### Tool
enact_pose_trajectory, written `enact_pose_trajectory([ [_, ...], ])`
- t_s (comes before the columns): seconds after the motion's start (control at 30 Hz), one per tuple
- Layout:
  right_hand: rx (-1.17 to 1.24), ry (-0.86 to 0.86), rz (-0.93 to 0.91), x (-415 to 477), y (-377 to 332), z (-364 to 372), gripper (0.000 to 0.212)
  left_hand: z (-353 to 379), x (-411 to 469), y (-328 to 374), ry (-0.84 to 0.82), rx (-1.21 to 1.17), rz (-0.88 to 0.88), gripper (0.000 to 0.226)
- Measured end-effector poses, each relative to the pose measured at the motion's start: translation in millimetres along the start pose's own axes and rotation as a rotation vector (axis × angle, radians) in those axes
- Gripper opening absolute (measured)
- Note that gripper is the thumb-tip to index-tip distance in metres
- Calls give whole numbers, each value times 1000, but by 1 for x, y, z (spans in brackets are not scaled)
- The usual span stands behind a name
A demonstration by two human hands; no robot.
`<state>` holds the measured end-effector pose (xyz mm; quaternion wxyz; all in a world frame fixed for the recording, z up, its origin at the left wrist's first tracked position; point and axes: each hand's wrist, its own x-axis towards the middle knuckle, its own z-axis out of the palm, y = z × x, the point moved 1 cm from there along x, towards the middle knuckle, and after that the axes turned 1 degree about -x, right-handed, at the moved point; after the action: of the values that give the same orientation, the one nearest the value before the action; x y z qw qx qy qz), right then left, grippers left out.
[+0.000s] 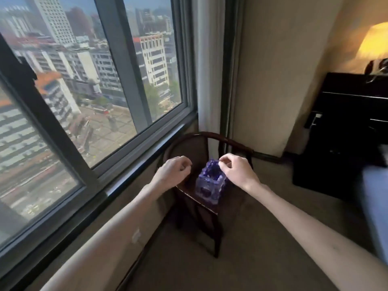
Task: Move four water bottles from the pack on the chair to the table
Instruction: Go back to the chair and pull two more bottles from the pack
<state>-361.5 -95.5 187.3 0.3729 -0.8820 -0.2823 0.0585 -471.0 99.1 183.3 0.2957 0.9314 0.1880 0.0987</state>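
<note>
A pack of water bottles (211, 183) in clear wrap with purple-blue labels and caps stands on the seat of a dark wooden chair (228, 141) with a curved back, in the corner under the window. My left hand (175, 168) hovers to the left of the pack with its fingers loosely curled and nothing in it. My right hand (236, 168) hangs just above and right of the pack's top, fingers curled, thumb and forefinger close together by the caps. I cannot tell whether it touches the wrap. No table surface shows clearly.
A large window (94, 91) fills the left side, its sill running down to the chair. A curtain (210, 70) hangs behind the chair. Dark furniture (346, 133) with a lit lamp (373, 43) stands at the right. Carpet (262, 248) lies in front of the chair.
</note>
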Motion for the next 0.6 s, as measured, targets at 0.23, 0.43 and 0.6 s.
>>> enact_pose_trajectory([
  [0.23,15,-62,-15,110,126,-38,19,121,121,24,35,-137,-172,21],
  [0.43,-55,-255,-38,208,169,-44,26,166,199,20,-3,-187,-317,24],
  [0.6,-142,-404,-58,293,204,0,32,196,255,-6,-38,-177,-422,28],
])
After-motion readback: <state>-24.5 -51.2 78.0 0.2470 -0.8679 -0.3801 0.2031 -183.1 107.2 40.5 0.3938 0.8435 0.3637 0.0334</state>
